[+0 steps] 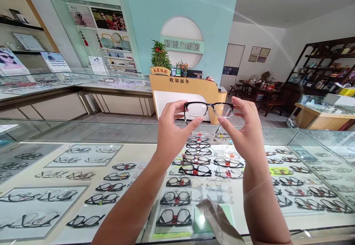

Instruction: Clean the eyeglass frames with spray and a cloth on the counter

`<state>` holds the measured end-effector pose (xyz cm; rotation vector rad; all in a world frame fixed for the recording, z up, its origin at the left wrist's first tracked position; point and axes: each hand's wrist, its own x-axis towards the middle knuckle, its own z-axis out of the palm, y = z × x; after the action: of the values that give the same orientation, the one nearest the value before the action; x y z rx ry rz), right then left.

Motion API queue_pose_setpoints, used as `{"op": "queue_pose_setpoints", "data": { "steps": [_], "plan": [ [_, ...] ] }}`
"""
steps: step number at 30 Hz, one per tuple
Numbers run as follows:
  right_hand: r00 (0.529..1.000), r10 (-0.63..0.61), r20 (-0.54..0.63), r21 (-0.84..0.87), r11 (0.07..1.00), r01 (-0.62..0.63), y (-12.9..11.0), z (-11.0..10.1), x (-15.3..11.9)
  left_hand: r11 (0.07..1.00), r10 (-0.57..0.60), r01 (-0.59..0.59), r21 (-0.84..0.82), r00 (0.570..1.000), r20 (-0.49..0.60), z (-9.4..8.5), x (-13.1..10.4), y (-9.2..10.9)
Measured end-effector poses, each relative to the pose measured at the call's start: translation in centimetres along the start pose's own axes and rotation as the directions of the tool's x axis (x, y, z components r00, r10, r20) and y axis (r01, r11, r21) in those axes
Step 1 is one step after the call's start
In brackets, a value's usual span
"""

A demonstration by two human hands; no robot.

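Observation:
A pair of eyeglasses (210, 105) with a dark upper rim and clear lower rims is held up in front of me, above the glass display counter. My left hand (175, 121) grips its left end, thumb under the left lens and fingers at the hinge. At the other end, my right hand (244, 121) pinches the frame with its thumb below the right lens. The temples point down and away, partly hidden by the hands. A greyish-brown cloth (217, 219) lies on the counter glass below, between my forearms.
Rows of eyeglasses (173, 217) fill the glass display counter (133, 132) beneath my arms. Beyond stands a wooden cashier desk (177, 86) with a potted plant (160, 55). More display cases (116, 102) run along the left, and another display case (327, 108) stands at right.

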<state>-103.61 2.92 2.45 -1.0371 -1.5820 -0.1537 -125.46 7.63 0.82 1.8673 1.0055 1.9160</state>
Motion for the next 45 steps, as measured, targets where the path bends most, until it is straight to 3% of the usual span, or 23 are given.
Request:
{"op": "queue_pose_setpoints", "data": {
  "steps": [9, 21, 24, 27, 31, 34, 38, 45],
  "plan": [
    [1.000, 0.004, 0.010, 0.020, 1.000, -0.004, 0.2, 0.1, -0.1, 0.991, 0.128, -0.125, 0.051, 0.990, -0.053, 0.1, -0.2, 0.2],
    [0.995, 0.040, 0.094, 0.133, 0.990, -0.053, 0.7, 0.2, 0.1, 0.934, 0.322, -0.296, 0.199, 0.940, -0.110, -0.2, -0.4, 0.8],
    [0.995, 0.044, 0.084, 0.138, 0.989, -0.056, 0.8, 0.3, 0.2, 0.946, 0.293, -0.271, 0.180, 0.949, -0.115, -0.1, -0.4, 0.8],
    [0.998, 0.039, 0.052, 0.095, 0.995, -0.044, 0.8, 0.6, 0.1, 0.980, 0.177, -0.166, 0.107, 0.979, -0.104, 0.0, -0.2, 0.3],
    [1.000, -0.008, -0.008, 0.005, 1.000, 0.008, 0.8, 1.3, 0.1, 0.994, -0.033, 0.033, -0.103, 0.999, 0.003, 0.1, 0.8, -1.5],
    [0.995, -0.067, -0.079, -0.056, 0.996, 0.063, 0.7, 2.1, 0.0, 0.957, -0.114, 0.132, -0.260, 0.990, 0.084, 0.3, 1.6, -3.0],
    [0.983, -0.128, -0.131, -0.102, 0.988, 0.115, 0.6, 2.9, 0.1, 0.933, -0.118, 0.140, -0.333, 0.989, 0.087, 0.8, 2.1, -4.1],
    [0.984, -0.130, -0.123, -0.088, 0.989, 0.119, 0.7, 3.1, 0.2, 0.962, -0.022, 0.026, -0.271, 1.000, 0.020, 0.9, 2.0, -4.4]
  ]
}}
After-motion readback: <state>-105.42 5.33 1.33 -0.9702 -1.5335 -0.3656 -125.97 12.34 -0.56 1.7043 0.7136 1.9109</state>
